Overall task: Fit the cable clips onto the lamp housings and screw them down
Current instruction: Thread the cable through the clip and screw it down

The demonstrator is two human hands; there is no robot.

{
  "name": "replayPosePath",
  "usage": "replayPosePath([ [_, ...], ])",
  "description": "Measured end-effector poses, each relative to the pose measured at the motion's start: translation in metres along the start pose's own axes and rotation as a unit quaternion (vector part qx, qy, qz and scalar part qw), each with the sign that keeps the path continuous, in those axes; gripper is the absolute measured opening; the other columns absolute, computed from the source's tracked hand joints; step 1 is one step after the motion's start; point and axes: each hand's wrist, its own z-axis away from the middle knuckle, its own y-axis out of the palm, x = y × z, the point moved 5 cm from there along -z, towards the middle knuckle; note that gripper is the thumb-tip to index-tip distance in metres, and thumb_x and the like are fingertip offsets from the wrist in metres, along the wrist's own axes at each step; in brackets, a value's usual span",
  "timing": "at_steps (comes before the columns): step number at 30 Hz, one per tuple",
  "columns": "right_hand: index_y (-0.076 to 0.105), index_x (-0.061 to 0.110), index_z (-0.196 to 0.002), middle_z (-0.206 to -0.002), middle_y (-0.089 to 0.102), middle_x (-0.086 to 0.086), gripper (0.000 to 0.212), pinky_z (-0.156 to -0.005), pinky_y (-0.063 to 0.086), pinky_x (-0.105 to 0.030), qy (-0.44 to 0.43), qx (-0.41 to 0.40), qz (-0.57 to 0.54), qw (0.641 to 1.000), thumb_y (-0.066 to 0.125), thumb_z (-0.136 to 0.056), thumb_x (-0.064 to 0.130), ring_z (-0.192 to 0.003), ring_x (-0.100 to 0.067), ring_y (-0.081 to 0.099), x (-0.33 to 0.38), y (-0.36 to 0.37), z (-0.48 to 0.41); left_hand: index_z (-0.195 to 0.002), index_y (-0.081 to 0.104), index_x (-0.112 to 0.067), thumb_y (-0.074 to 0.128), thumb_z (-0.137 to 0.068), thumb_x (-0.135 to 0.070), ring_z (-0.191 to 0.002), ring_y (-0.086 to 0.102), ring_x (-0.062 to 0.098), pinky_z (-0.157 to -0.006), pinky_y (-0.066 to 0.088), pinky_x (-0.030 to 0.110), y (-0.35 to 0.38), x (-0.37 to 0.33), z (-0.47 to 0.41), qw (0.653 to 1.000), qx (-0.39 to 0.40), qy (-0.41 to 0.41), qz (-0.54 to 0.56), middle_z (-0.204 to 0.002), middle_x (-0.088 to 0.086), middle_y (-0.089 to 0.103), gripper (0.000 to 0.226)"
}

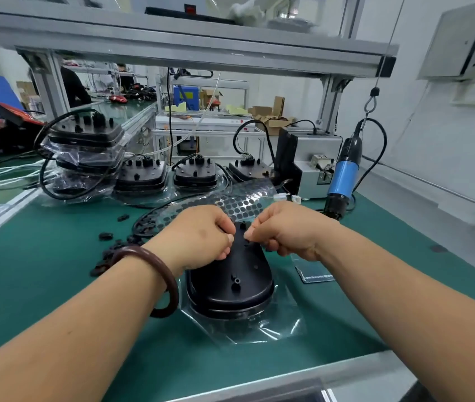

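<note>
Lamp housing [230, 288], the one being worked on, lies near centre on the green bench mat [42, 285], which has a smooth, rubbery look. It is a rounded oval shell of matt black plastic with small moulded bosses on top, resting on a crinkled clear bag [282, 323].

At far left a stack of housings [85, 146] sits in glossy bags, cables looping round it.

The left hand [198, 233], with a dark brown bangle [155, 256] on its wrist, curls its fingers round the shell's far left edge. The right hand [285, 227] is curled at the far right edge, thumb pressed to forefinger; I cannot tell whether anything sits between them.

At right a blue and black electric screwdriver [343, 175] hangs from a hook, just beside a grey metal feeder box [311, 161]. Beyond the hands lies a clear sheet of round black dots [242, 198].

Small black clips [106, 235] are scattered left of the hands. A small card [316, 275] near the right wrist carries print too blurred to read.
</note>
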Motion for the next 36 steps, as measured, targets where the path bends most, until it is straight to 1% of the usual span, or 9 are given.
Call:
replayPosePath([
  [2, 0.066, 0.002, -0.078, -0.051, 0.041, -0.004, 0.008, -0.047, 0.023, -0.023, -0.005, -0.005, 0.008, 1.0, 0.066, -0.084, 0.007, -0.047, -0.014, 0.033, 0.002, 0.001, 0.002, -0.081, 0.06, -0.018, 0.06, -0.087, -0.007, -0.062, 0.065, 0.013, -0.071, 0.059, 0.031, 0.0, 0.002, 0.0, 1.0, -0.008, 0.005, -0.01, -0.066, 0.003, 0.066, 0.013],
  [10, 0.064, 0.014, -0.06, -0.05, 0.05, 0.002, 0.025, -0.046, 0.032, -0.02, -0.047, -0.041, 0.051, 0.997, 0.07, -0.083, 0.009, -0.048, -0.012, 0.04, 0.004, 0.002, 0.006, -0.081, 0.059, -0.02, 0.06, -0.086, -0.009, -0.06, 0.066, 0.012, -0.079, 0.059, 0.037, 0.001, 0.003, -0.001, 1.0, -0.02, 0.01, -0.009, -0.065, 0.001, 0.067, 0.012],
  [15, 0.065, 0.007, -0.067, -0.039, 0.051, 0.011, 0.019, -0.039, 0.035, -0.012, -0.054, -0.055, 0.019, 0.997, 0.066, -0.086, 0.004, -0.036, 0.0, 0.042, -0.002, 0.001, 0.008, -0.082, 0.058, -0.02, 0.059, -0.086, -0.009, -0.06, 0.066, 0.01, -0.079, 0.058, 0.036, 0.0, 0.003, 0.001, 1.0, -0.021, 0.015, -0.009, -0.065, 0.0, 0.067, 0.012],
  [21, 0.066, -0.004, -0.075, -0.041, 0.054, 0.014, 0.014, -0.042, 0.038, -0.013, -0.065, -0.073, 0.009, 0.995, 0.066, -0.087, 0.005, -0.038, 0.001, 0.044, -0.004, 0.004, 0.008, -0.086, 0.055, -0.023, 0.058, -0.087, -0.012, -0.068, 0.067, 0.01, -0.077, 0.056, 0.033, -0.001, -0.001, 0.01, 0.998, -0.033, 0.045, -0.032, -0.069, -0.003, 0.069, 0.012],
  [24, 0.068, -0.004, -0.074, -0.052, 0.059, 0.007, 0.018, -0.053, 0.041, -0.024, -0.073, -0.087, 0.04, 0.993, 0.067, -0.085, 0.01, -0.051, -0.011, 0.045, -0.002, 0.004, 0.01, -0.086, 0.052, -0.028, 0.055, -0.089, -0.011, -0.077, 0.067, 0.008, -0.079, 0.054, 0.03, -0.001, -0.001, 0.019, 0.995, -0.051, 0.077, -0.046, -0.078, -0.007, 0.07, 0.018],
  [26, 0.07, 0.0, -0.072, -0.061, 0.058, -0.005, 0.018, -0.056, 0.041, -0.03, -0.074, -0.09, 0.053, 0.992, 0.068, -0.085, 0.011, -0.057, -0.017, 0.045, -0.001, 0.005, 0.011, -0.085, 0.05, -0.029, 0.051, -0.089, -0.006, -0.075, 0.063, -0.002, -0.078, 0.053, 0.025, -0.001, -0.003, 0.028, 0.99, -0.07, 0.113, -0.052, -0.084, -0.01, 0.069, 0.023],
  [29, 0.069, 0.0, -0.071, -0.059, 0.054, -0.007, 0.018, -0.055, 0.039, -0.03, -0.067, -0.092, 0.059, 0.992, 0.066, -0.085, 0.01, -0.058, -0.019, 0.044, 0.001, 0.005, 0.013, -0.084, 0.044, -0.032, 0.048, -0.09, -0.005, -0.08, 0.059, -0.008, -0.073, 0.051, 0.017, 0.002, -0.007, 0.042, 0.978, -0.087, 0.165, -0.093, -0.09, -0.015, 0.067, 0.028],
  [33, 0.067, -0.008, -0.076, -0.062, 0.054, -0.01, 0.019, -0.052, 0.037, -0.028, -0.044, -0.085, 0.043, 0.994, 0.062, -0.083, 0.009, -0.056, -0.019, 0.046, 0.002, 0.005, 0.013, -0.08, 0.034, -0.033, 0.044, -0.09, -0.006, -0.083, 0.058, -0.002, -0.073, 0.049, 0.023, 0.004, -0.012, 0.05, 0.969, -0.093, 0.194, -0.124, -0.095, -0.016, 0.065, 0.031],
  [36, 0.07, 0.002, -0.067, -0.057, 0.058, -0.003, 0.02, -0.045, 0.037, -0.021, -0.02, -0.087, 0.044, 0.995, 0.061, -0.082, 0.011, -0.048, -0.012, 0.049, 0.003, 0.005, 0.012, -0.08, 0.031, -0.034, 0.042, -0.091, -0.008, -0.083, 0.058, 0.004, -0.067, 0.045, 0.023, 0.006, -0.013, 0.051, 0.964, -0.082, 0.208, -0.142, -0.098, -0.015, 0.065, 0.03],
])
